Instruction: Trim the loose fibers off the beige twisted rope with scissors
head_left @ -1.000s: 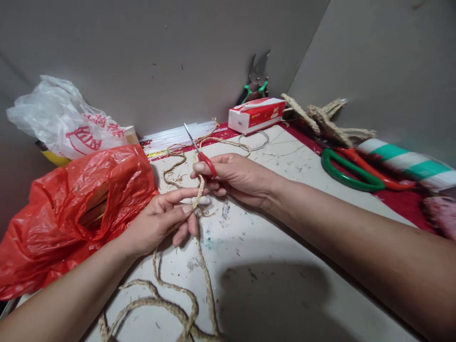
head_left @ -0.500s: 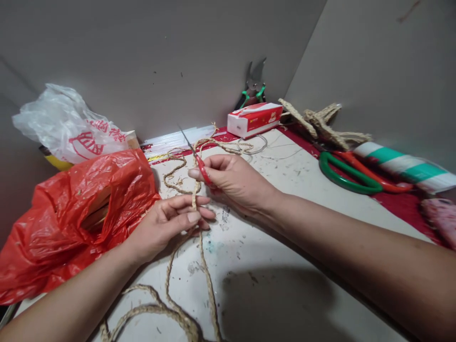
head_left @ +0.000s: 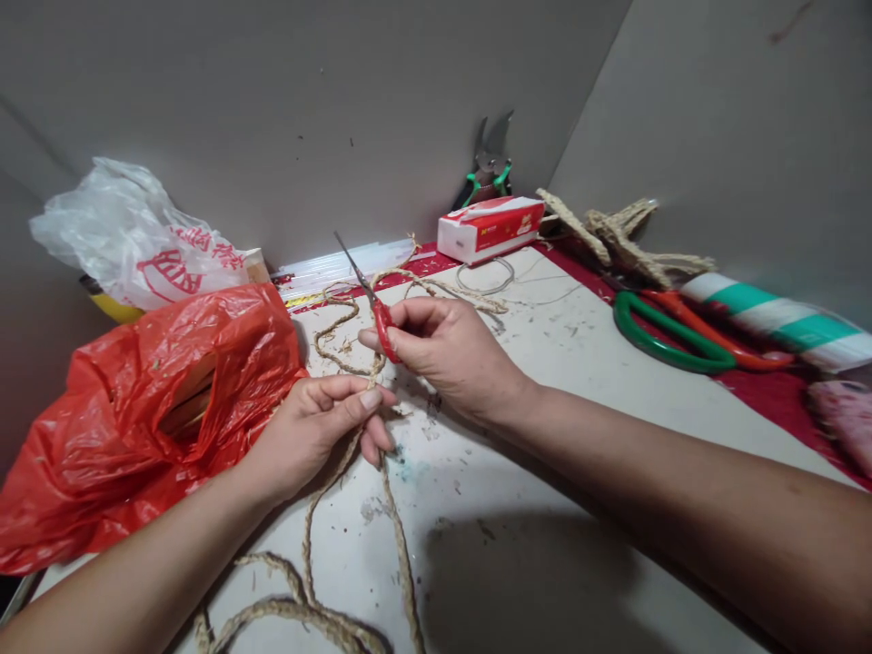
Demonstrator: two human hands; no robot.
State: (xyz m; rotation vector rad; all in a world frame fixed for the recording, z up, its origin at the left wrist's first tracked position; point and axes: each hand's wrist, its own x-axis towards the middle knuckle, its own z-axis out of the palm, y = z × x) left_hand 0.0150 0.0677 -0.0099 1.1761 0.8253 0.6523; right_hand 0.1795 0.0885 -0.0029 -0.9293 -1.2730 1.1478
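In the middle of the head view, my left hand (head_left: pixel 341 413) pinches a braided straw rope (head_left: pixel 401 536) between thumb and index finger. Strands of that rope run down from the hand toward the near edge, and more of it loops on the table behind. Just above and to the right, my right hand (head_left: pixel 446 350) grips small red-handled scissors (head_left: pixel 383 329) in its fingers. The blades point up and away to the left, apart from the rope in my left hand. My palm side and part of the handles are hidden.
A red plastic bag (head_left: pixel 136 427) and a white bag (head_left: pixel 143 245) lie at left. Clear sticks (head_left: pixel 354 265), a tissue pack (head_left: pixel 490 229) and pruning shears (head_left: pixel 491 163) are at the back. Green-handled (head_left: pixel 671 341) shears and a striped roll (head_left: pixel 783 318) sit at right on the white table (head_left: pixel 545 436).
My left thumb has closed onto the rope, and the hand has shifted slightly up. The scissors have turned a little more upright in my right hand. The rope behind has shifted slightly.
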